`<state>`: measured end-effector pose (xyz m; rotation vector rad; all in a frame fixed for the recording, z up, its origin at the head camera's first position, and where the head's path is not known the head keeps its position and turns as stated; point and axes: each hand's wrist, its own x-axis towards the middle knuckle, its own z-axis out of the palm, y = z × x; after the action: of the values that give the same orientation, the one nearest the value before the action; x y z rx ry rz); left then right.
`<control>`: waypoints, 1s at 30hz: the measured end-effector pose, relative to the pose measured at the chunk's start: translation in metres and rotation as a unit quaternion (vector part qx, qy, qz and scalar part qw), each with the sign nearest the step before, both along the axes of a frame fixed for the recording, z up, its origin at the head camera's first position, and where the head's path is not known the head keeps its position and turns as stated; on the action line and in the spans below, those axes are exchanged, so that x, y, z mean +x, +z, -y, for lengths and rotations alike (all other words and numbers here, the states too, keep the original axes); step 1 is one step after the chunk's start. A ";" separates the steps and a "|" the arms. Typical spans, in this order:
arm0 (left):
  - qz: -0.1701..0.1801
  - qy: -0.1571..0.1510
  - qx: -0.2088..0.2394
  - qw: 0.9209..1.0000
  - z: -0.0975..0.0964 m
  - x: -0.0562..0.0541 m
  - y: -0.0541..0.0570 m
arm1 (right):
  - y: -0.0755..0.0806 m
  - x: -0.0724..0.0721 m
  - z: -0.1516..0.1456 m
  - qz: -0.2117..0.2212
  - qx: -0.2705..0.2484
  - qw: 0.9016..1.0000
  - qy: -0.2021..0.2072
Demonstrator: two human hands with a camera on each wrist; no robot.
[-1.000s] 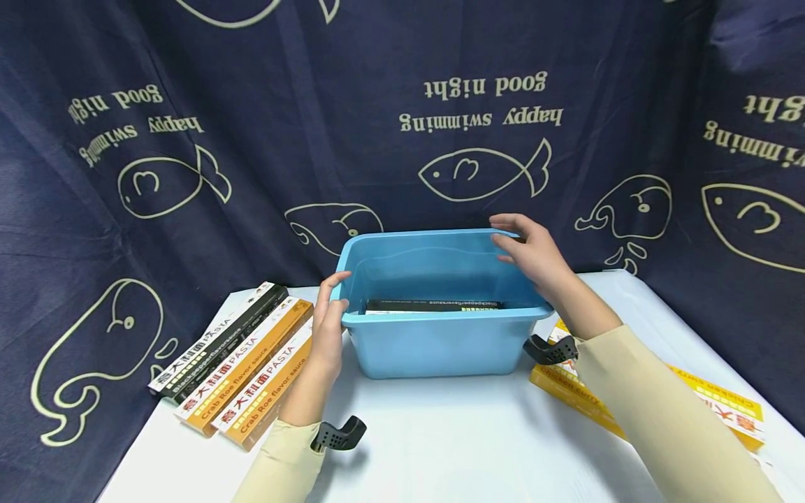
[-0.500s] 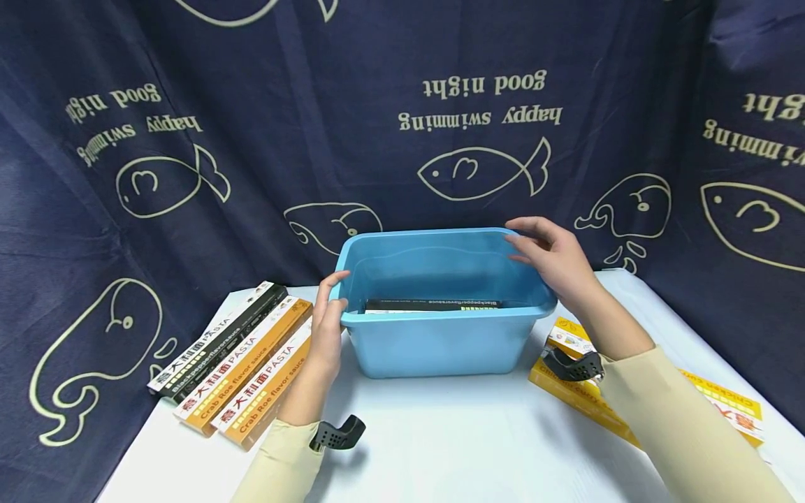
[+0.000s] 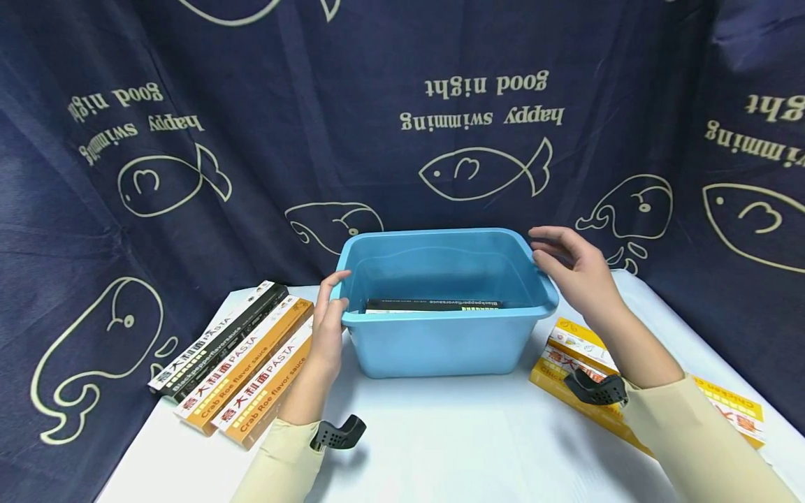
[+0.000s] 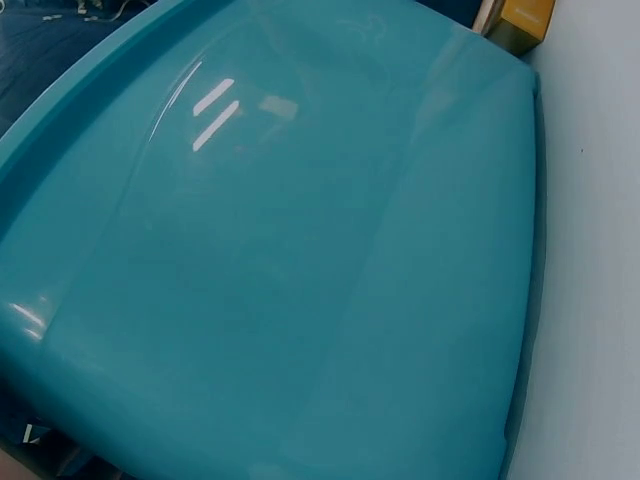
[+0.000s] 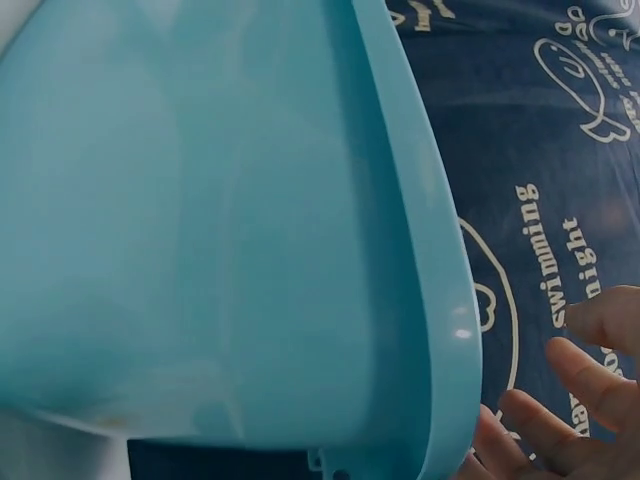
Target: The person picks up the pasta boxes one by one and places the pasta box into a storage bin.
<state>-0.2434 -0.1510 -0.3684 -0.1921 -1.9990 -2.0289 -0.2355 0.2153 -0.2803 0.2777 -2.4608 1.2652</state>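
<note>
A light blue plastic bin [image 3: 440,346] stands on the white table in the head view. Inside it lies a black and white pasta box [image 3: 434,305], mostly hidden by the front wall. My left hand [image 3: 325,335] grips the bin's left rim, with fingertips hooked over the edge. At the far right corner is my right hand [image 3: 585,279], fingers loosely bent and spread around nothing. The right wrist view shows its fingers [image 5: 590,385] beside the rim, and the bin's side wall [image 5: 200,230] fills much of that view. In the left wrist view, the bin wall [image 4: 300,250] dominates.
Left of the bin lie a black pasta box [image 3: 220,339] and two orange crab roe pasta boxes [image 3: 245,363] side by side. Several yellow chicken curry boxes [image 3: 578,349] lie on the right, partly under the right forearm. A dark blue curtain [image 3: 377,105] hangs behind the table.
My right hand has moved rightward from over the bin's far right corner to just outside the right rim, uncovering more of the yellow boxes. The left hand and the bin stay put.
</note>
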 end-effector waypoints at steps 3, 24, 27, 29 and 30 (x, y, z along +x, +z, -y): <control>0.000 -0.001 0.004 1.000 0.000 0.000 0.000 | -0.004 0.003 -0.004 -0.002 0.005 1.000 -0.004; -0.002 0.003 -0.006 1.000 -0.001 0.000 0.000 | -0.029 0.025 -0.030 -0.017 0.029 0.999 -0.021; -0.002 0.003 -0.005 1.000 0.000 0.000 0.000 | -0.032 0.028 -0.035 -0.017 0.032 0.999 -0.017; -0.003 0.001 -0.004 1.000 -0.001 0.000 0.000 | -0.035 0.030 -0.037 -0.015 0.029 0.999 -0.014; -0.003 0.001 -0.003 1.000 -0.001 0.000 0.000 | -0.037 0.031 -0.039 -0.014 0.028 0.999 -0.012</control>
<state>-0.2432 -0.1503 -0.3684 -0.1967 -2.0019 -2.0197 -0.2042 0.2541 -0.3168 0.2774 -2.4714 1.1766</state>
